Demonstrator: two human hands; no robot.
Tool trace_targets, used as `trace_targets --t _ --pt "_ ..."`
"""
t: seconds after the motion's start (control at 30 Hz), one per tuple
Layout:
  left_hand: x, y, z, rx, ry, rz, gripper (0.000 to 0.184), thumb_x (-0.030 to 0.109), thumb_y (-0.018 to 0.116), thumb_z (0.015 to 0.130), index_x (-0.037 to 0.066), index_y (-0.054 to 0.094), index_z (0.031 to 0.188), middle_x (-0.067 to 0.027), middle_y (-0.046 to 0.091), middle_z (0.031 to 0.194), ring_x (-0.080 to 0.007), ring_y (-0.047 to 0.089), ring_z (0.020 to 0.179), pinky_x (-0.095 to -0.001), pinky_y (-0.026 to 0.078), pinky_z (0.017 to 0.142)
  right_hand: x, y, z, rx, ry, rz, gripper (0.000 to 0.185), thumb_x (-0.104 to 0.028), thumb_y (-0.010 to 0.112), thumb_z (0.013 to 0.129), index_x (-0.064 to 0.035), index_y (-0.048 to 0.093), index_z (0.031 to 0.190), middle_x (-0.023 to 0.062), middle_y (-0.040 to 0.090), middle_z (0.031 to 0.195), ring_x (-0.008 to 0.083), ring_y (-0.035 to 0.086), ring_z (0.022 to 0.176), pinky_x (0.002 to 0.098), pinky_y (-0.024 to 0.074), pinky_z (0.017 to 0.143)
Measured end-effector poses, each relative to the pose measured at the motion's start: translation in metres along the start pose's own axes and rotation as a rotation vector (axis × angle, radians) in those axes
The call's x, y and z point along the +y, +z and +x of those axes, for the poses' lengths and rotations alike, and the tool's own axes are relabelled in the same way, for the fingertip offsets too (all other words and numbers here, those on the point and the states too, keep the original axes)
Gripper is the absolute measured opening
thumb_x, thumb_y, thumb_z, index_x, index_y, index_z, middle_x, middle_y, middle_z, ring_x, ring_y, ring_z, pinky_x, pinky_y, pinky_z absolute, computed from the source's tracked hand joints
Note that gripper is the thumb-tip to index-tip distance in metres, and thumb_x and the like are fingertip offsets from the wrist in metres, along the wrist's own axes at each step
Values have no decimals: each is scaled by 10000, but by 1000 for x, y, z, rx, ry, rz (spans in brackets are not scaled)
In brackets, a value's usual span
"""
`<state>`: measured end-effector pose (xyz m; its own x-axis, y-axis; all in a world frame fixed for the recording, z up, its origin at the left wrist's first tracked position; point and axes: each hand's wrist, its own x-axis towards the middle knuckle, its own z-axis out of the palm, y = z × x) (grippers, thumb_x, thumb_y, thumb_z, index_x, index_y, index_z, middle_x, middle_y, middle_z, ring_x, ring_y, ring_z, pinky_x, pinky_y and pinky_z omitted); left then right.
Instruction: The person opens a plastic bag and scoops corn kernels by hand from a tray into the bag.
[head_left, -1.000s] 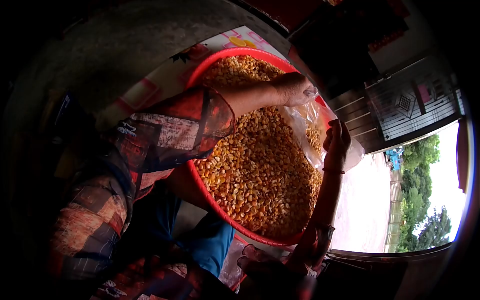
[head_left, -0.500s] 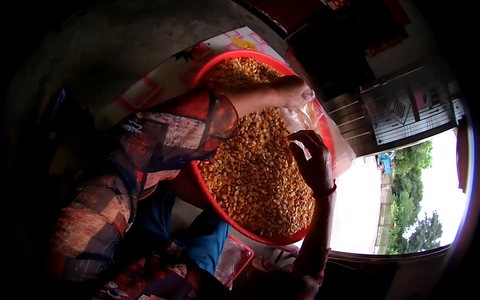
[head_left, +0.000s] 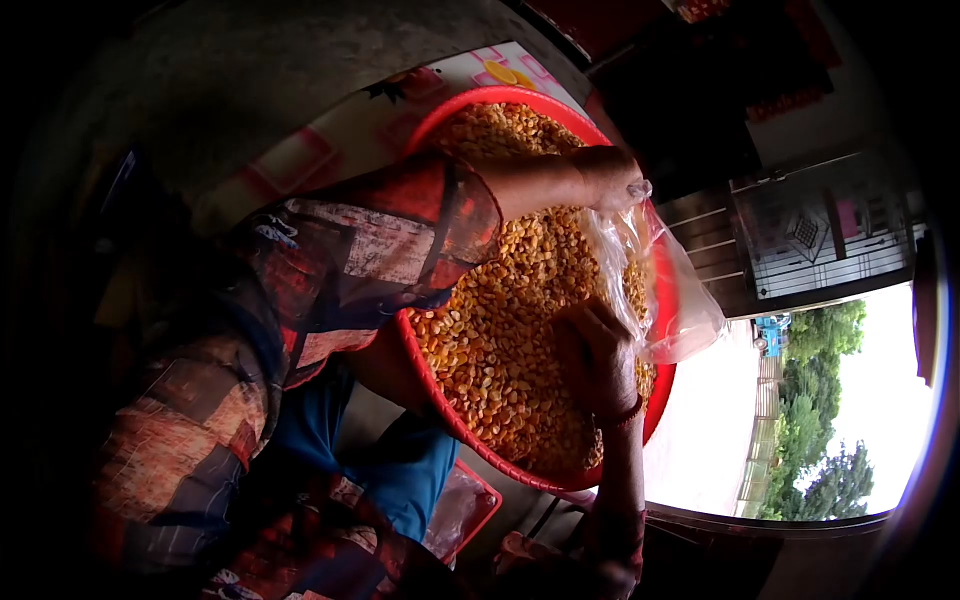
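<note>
A large red basin (head_left: 425,385) is heaped with dried yellow-orange corn kernels (head_left: 500,340). My left hand (head_left: 612,180) reaches across its far part, fingers closed on the edge of a clear plastic bag (head_left: 685,310). The bag hangs over the basin's right rim, its mouth toward the kernels. Below it, my right hand (head_left: 597,365) is down on the kernels near the bag, back of the hand up. Its fingers are dark and turned into the heap, with the tips hidden, so whether it grips any kernels does not show.
A patterned white and pink surface (head_left: 455,72) lies beyond the basin. Near my blue-clothed knees (head_left: 405,475) is a red-edged item (head_left: 480,505). A metal gate (head_left: 820,235) and a bright opening with trees (head_left: 815,400) lie to the right.
My right hand has moved from beside the bag down and left onto the kernels. My left hand keeps its hold on the bag. The whole view has shifted slightly.
</note>
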<state>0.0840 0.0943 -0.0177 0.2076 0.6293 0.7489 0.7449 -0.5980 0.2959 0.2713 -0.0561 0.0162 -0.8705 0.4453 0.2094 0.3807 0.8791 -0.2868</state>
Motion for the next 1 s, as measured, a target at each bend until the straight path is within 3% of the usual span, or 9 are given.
trace_targets --t 0.2,0.3,0.37,0.5,0.7,0.77,0.87,0.93,1.0 --pt "4 -8 -2 -57 -39 20 109 130 535 597 36 588 577 -142 585 594 -281 599 576 -385 498 573 1 0 35 -120 -34 -157 183 -208 557 818 -64 516 713 102 534 677 282 563 634 372 445 543" --pt "4 -16 -5 -88 -36 79 126 147 535 657 42 597 623 -144 588 612 -282 594 586 -381 483 585 5 17 42 -72 -104 -76 201 -216 564 816 -57 515 703 109 530 653 281 567 624 367 445 531" --pt "16 -31 -11 -75 -178 -143 174 215 540 747 62 615 710 -140 598 645 -279 594 609 -377 464 600 3 19 39 -36 -163 -53 202 -207 574 808 -46 515 702 116 530 651 290 565 612 375 446 530" --pt "20 -31 -9 -126 -232 -164 215 283 543 796 83 624 785 -136 602 665 -273 591 622 -374 451 608 3 8 35 -5 -88 -77 183 -171 578 808 -39 512 699 115 532 637 291 548 575 365 437 519" --pt "21 -32 -10 -131 -246 -179 195 257 555 787 78 630 789 -130 601 657 -258 585 606 -373 451 600 54 -19 29 488 142 -11 199 -97 553 833 2 469 681 115 471 571 149 423 482 274 364 482" --pt "23 -35 -10 -165 -235 -185 186 241 550 786 72 610 734 -107 563 588 -224 548 542 -366 436 561 81 -22 20 555 284 -89 192 -114 545 838 8 497 698 108 516 614 182 497 546 293 394 538" --pt "25 -36 -11 -151 -193 -151 195 227 545 784 65 574 679 -86 498 527 -187 487 483 -362 412 522 105 -21 15 580 297 -100 157 -126 555 829 -1 545 734 107 554 702 216 546 620 302 422 593" --pt "26 -38 -12 -147 -189 -146 201 222 543 785 63 558 662 -78 476 514 -178 465 470 -358 402 510 110 -21 14 629 -50 -399 89 -100 572 808 -15 586 785 93 579 787 236 566 676 297 440 643" --pt "28 -40 -13 -144 -185 -137 210 217 541 786 61 542 645 -70 453 500 -168 443 457 -354 393 498 89 -20 20 577 -44 -286 68 -86 582 799 -20 596 793 88 585 803 234 570 680 297 445 644"
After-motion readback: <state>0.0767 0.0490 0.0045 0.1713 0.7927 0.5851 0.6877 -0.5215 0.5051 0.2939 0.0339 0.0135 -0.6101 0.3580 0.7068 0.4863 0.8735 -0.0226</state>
